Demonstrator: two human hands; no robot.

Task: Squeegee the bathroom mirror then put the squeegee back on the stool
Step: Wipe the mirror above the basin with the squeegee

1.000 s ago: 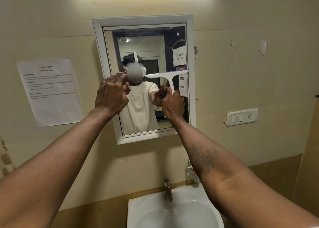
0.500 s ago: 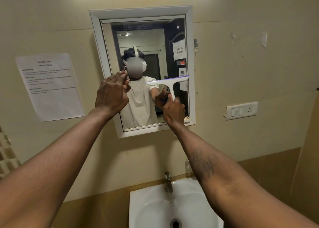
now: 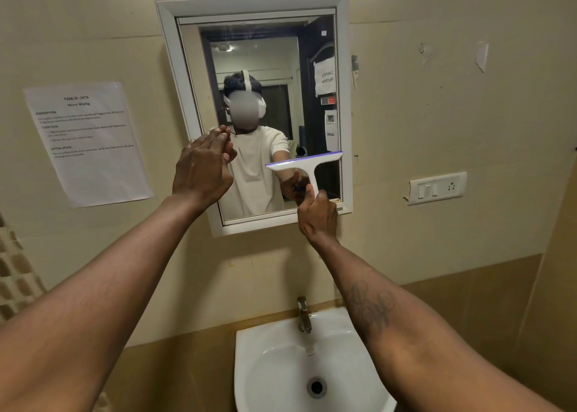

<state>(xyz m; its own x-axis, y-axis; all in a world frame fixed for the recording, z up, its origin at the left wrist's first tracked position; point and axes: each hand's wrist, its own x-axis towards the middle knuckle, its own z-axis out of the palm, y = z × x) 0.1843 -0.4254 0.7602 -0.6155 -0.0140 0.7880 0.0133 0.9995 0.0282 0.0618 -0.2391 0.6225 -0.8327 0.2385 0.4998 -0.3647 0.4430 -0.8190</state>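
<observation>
While our right hand (image 3: 318, 216) grips the squeegee (image 3: 304, 166) by its handle, we have the blade laid across the lower right part of the mirror (image 3: 259, 115), approx. 4 o'clock from the glass centre. Fingers are wrapped tight round the handle's lower end; thumb runs up the stem, pointing to 12 o'clock. Blade sits above the fist, at 12 o'clock from the knuckles, tilted slightly, right end higher and touching the inner edge of the white frame (image 3: 343, 99). A purple strip lines the blade's top edge. Our right fist overlaps the frame's bottom right corner.

Our left hand (image 3: 203, 168) is flat vs. the mirror's left side, approx. 9 o'clock from the glass centre. Fingers are straight and held together, tips toward 1 o'clock, holding nothing. Left hand and squeegee are apart, w/ bare glass between them.

Below the mirror, at 6 o'clock, we see the tap (image 3: 303, 315) and white basin (image 3: 268, 364). A printed sheet (image 3: 87, 143) is stuck to the wall at 9 o'clock; a switch plate (image 3: 437, 188) sits at 3 o'clock.
</observation>
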